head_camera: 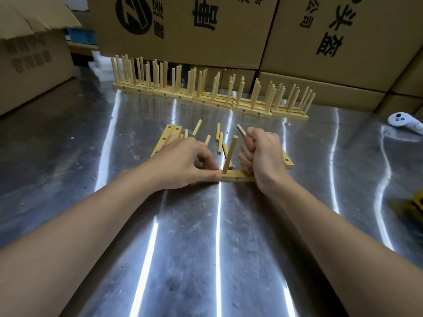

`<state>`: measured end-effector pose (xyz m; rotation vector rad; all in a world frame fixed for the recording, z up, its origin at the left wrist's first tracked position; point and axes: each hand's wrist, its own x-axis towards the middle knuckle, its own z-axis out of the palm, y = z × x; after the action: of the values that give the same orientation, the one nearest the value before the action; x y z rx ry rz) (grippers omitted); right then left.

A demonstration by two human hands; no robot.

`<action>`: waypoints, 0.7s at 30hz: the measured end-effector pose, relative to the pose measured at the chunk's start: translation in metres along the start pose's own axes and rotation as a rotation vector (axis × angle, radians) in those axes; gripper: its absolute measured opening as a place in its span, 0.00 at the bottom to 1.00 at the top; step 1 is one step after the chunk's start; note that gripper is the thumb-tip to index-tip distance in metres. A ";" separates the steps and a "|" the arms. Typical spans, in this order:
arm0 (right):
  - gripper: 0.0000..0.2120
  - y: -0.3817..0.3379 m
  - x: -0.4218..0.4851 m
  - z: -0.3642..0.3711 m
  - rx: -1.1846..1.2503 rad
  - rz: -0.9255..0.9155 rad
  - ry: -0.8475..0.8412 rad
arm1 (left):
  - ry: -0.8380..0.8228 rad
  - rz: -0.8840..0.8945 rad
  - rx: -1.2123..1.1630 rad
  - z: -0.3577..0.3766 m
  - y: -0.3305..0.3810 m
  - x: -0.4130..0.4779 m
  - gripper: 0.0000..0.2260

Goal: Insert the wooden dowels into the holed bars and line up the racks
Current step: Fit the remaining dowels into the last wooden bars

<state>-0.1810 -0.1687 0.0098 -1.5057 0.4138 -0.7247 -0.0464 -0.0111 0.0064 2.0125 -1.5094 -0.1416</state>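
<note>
Up front, the left hand point(183, 163) pinches one end of the holed bar point(238, 176) lying on the steel table point(206, 225), an upright dowel point(230, 154) standing in it. The right hand point(263, 156), fisted at the bar's other end, clasps a spare dowel point(241, 130). Behind lie loose dowels point(219, 140); finished racks point(206, 94) line the back.

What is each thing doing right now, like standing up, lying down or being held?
bar: lying flat, one dowel in it.
standing dowel: stuck in the bar, leaning slightly.
left hand: pinches the bar's left end.
right hand: grips the held dowel in a fist.
held dowel: end pokes out above the fist.
loose dowels: lying on the table.
spare bars: lying flat, visible holes empty.
finished racks: standing in a row, dowels up.
</note>
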 end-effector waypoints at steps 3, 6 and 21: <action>0.25 -0.001 0.000 0.000 -0.003 0.026 -0.015 | -0.003 -0.011 0.012 -0.001 0.000 0.001 0.11; 0.27 -0.010 -0.002 -0.005 0.021 0.069 0.009 | 0.003 -0.009 0.024 0.000 -0.001 0.002 0.10; 0.27 -0.011 0.002 0.012 -0.101 -0.133 0.187 | 0.018 -0.008 0.022 0.002 -0.001 0.001 0.08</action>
<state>-0.1734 -0.1608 0.0214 -1.5767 0.5000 -0.9664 -0.0463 -0.0124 0.0043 2.0316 -1.4981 -0.1097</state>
